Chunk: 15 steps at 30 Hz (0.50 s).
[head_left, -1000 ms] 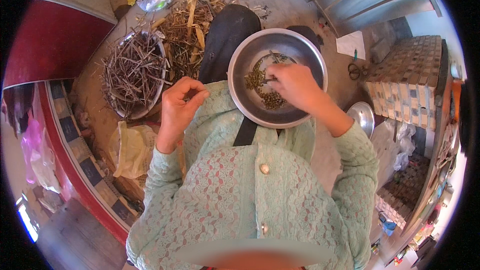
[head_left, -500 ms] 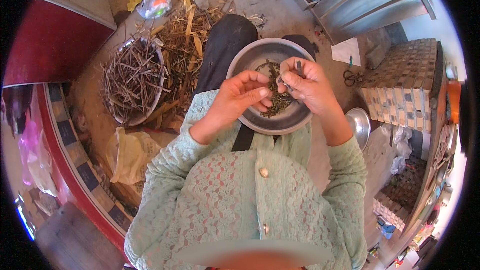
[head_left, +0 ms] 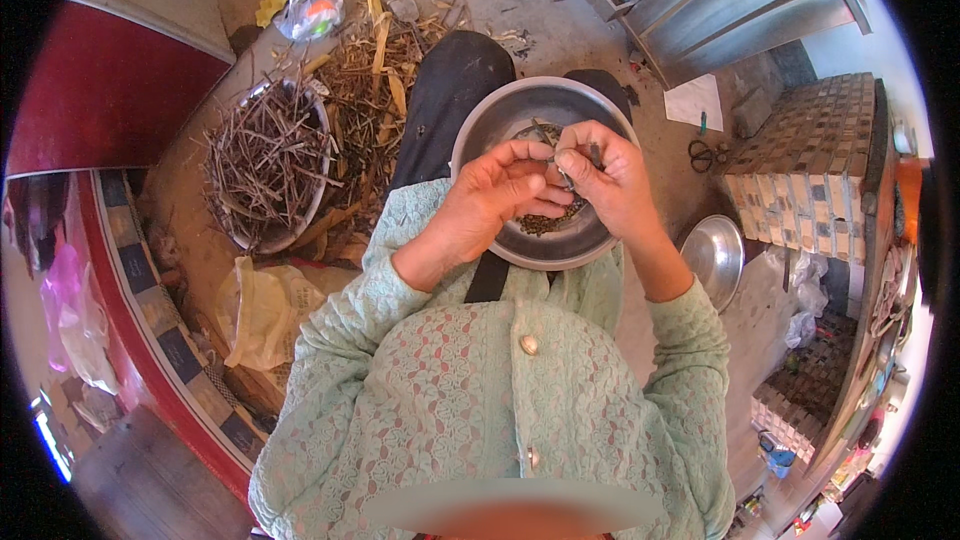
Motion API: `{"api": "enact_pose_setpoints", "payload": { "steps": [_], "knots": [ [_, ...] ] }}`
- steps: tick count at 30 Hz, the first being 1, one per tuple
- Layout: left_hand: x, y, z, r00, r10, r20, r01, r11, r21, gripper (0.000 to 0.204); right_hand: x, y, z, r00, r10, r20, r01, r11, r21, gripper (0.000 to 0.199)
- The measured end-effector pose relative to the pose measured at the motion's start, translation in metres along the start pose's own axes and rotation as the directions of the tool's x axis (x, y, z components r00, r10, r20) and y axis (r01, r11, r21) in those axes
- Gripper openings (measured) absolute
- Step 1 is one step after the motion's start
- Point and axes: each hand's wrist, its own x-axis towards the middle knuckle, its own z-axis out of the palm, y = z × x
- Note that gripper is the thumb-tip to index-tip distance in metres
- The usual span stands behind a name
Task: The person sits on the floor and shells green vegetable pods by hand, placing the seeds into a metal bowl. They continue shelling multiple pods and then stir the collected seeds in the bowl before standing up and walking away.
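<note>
A round metal basin [head_left: 478,125] rests on my lap, with small greenish-brown bits [head_left: 540,224] and some longer pieces at its bottom. Over it, my right hand [head_left: 612,178] is closed in a pinch around a dark slender piece [head_left: 596,154], whose kind I cannot make out. The fingers of my left hand [head_left: 500,190] are curled and meet the right fingertips above the basin's middle. Whatever lies between the left fingers is too small to name. Both hands hide part of the basin's contents.
To the left stands a basin heaped with dry sticks [head_left: 268,165], beside loose twigs and husks [head_left: 375,90]. A plastic bag [head_left: 310,10] lies beyond. On the right are a shiny metal lid or dish [head_left: 714,258], scissors [head_left: 703,153], white paper [head_left: 694,103] and a tiled block [head_left: 800,180].
My left hand has moved right, bringing its fingers up against the right fingertips. The right hand has stayed nearly in place, keeping the dark slender piece.
</note>
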Motion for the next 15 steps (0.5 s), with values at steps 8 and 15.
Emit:
{"api": "enact_pose_setpoints", "payload": {
  "steps": [8, 15],
  "knots": [
    [-0.006, 0.011, -0.012, 0.986, -0.126, 0.105, 0.151, 0.950, -0.275, 0.047, 0.009, -0.017, 0.030, 0.926, -0.291, 0.240, 0.371, 0.816, -0.442, 0.007],
    [-0.041, 0.050, -0.036, 0.958, 0.150, -0.243, -0.133, 0.988, 0.083, 0.028, 0.024, -0.005, -0.011, 0.985, -0.103, 0.139, 0.173, 0.579, -0.797, 0.014]
  ]
}}
